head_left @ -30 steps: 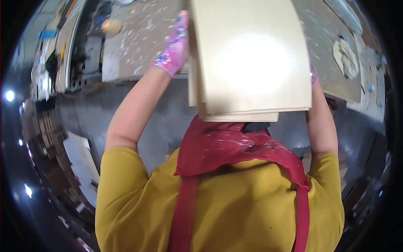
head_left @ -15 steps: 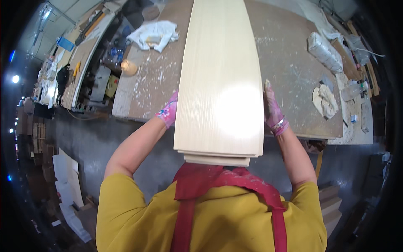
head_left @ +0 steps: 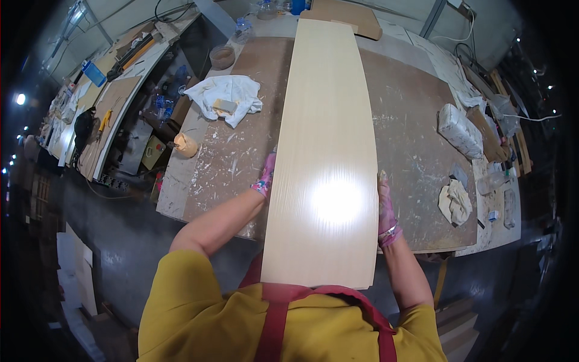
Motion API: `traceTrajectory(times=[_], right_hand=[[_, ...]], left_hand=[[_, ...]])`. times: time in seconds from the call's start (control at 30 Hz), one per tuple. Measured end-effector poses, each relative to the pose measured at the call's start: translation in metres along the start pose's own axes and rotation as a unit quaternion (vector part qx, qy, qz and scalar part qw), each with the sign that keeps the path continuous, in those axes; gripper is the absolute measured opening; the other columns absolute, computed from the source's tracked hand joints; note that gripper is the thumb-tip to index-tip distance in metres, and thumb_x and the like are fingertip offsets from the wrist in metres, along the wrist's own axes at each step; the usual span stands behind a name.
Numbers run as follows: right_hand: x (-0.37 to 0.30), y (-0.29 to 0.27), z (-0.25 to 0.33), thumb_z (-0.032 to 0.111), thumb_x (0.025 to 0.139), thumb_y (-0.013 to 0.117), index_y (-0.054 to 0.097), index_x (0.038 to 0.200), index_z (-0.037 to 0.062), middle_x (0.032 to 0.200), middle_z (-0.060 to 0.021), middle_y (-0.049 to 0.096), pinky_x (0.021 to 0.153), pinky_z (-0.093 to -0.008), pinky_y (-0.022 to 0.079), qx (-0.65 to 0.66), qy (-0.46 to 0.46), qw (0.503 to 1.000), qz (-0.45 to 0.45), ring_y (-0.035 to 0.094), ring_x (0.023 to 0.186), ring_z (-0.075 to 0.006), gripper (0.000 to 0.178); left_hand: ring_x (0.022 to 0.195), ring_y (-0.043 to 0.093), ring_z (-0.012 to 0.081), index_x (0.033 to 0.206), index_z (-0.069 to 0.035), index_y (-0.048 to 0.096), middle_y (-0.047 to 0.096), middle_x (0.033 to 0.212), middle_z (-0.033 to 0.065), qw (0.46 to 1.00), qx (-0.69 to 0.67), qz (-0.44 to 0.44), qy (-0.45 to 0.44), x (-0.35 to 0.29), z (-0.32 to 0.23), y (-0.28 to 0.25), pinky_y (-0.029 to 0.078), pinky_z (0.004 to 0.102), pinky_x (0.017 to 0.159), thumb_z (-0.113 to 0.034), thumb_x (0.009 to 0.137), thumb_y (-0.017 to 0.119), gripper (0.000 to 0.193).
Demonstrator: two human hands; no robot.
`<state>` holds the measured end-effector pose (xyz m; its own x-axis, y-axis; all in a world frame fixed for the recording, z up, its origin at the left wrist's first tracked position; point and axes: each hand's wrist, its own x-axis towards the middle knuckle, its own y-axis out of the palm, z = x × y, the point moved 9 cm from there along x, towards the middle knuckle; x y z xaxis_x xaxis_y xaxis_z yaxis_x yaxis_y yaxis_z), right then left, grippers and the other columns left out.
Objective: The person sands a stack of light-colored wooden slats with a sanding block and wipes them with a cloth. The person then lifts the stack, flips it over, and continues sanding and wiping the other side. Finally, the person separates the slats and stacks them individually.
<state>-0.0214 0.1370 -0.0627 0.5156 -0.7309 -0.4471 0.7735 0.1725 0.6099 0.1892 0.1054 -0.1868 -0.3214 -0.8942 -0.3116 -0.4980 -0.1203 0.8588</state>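
A long pale wooden panel with a slightly curved right side stretches from near the back of the worktable to my apron, its near end overhanging the table's front edge. A bright glare covers part of its glossy, fine-grained face. My left hand, in a pink patterned glove, grips the left edge, its fingers mostly hidden by the panel. My right hand, also gloved in pink, holds the right edge closer to me, thumb lying along the side. Another layer barely shows beneath the near right corner.
On the left lie a white cloth with a sanding block and an orange-tan container. To the right are a wrapped package and a crumpled cream cloth. A cardboard piece sits beyond the panel's far end.
The view has tilted up, bringing the panel's far end into sight. My left hand sits farther forward along the left edge. The stepped layers under the near end are now mostly hidden.
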Motion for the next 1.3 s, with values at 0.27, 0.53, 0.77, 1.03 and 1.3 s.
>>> traceTrajectory(times=[0.27,0.53,0.77,1.03,1.3], right_hand=[[0.003,-0.008,0.027,0.055,0.102,0.039,0.048,0.14,0.008,0.134,-0.0097,0.057,0.099,-0.0358,0.05,-0.044,-0.094,0.994,0.041,0.058,0.119,-0.0214,0.061],[0.013,-0.041,0.044,0.048,0.105,0.032,0.049,0.137,0.0033,0.131,-0.0094,0.058,0.094,-0.035,0.053,-0.075,-0.101,0.992,-0.027,0.061,0.113,-0.0209,0.057],[0.017,-0.047,0.06,0.04,0.106,0.035,0.053,0.133,0.0051,0.131,-0.0113,0.057,0.094,-0.0389,0.053,-0.178,-0.123,0.975,-0.056,0.06,0.115,-0.0235,0.048],[0.083,-0.048,0.084,0.029,0.098,0.05,0.061,0.12,0.0034,0.107,-0.0103,0.067,0.082,-0.0393,0.055,-0.095,-0.138,0.984,0.057,0.066,0.094,-0.0222,0.036],[0.143,-0.074,0.047,0.059,0.102,0.031,0.055,0.13,0.0111,0.118,-0.0054,0.063,0.087,-0.0334,0.052,0.017,-0.088,0.995,0.045,0.062,0.101,-0.0128,0.06]], left_hand=[[0.107,0.065,0.0239,0.139,-0.005,0.051,0.065,0.123,0.0121,0.974,0.161,-0.118,0.103,0.01,-0.034,0.025,0.053,0.0361,0.091,-0.03,0.104,0.042,0.044],[0.109,0.059,0.0139,0.135,-0.008,0.054,0.064,0.123,0.007,0.942,0.205,-0.139,0.225,0.028,-0.047,0.035,0.047,0.028,0.093,-0.029,0.105,0.045,0.038],[0.128,0.047,0.0173,0.144,-0.004,0.046,0.055,0.14,0.0075,0.824,0.503,-0.135,0.223,0.034,-0.092,0.024,0.032,0.0318,0.112,-0.035,0.108,0.032,0.049],[0.104,0.065,0.02,0.122,-0.003,0.062,0.066,0.115,0.0103,0.959,0.252,-0.081,0.106,0.119,-0.063,0.018,0.053,0.0335,0.09,-0.047,0.103,0.042,0.053],[0.102,0.065,0.0199,0.122,-0.003,0.061,0.067,0.113,0.0099,0.909,0.381,-0.112,0.126,0.152,-0.081,0.032,0.054,0.0338,0.087,-0.047,0.103,0.043,0.051]])
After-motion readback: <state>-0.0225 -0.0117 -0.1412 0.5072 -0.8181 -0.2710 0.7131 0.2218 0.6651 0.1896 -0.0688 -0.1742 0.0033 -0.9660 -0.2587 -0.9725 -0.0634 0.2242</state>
